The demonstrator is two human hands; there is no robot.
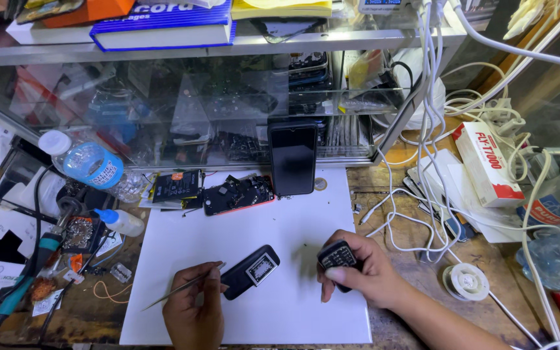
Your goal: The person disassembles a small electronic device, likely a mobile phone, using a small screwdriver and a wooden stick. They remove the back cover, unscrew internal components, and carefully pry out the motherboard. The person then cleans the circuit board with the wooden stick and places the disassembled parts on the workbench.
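Observation:
My left hand [194,311] holds thin metal tweezers [179,287], tips pointing left, low over a white work mat [293,227]. Just right of that hand lies a small black phone body [251,271] with a light window. My right hand [364,272] grips a small black keypad phone part [337,256] above the mat's right side. Farther back on the mat lies an opened phone with exposed board [237,194], a black battery [175,185] beside it, and a dark smartphone [292,157] leaning upright against a glass case.
A glass display case [183,110] with parts stands behind the mat. At left are a water bottle [89,162], a small dropper bottle [119,221] and a soldering iron [30,269]. White cables [422,194], a solder spool [465,280] and a white box [487,163] crowd the right.

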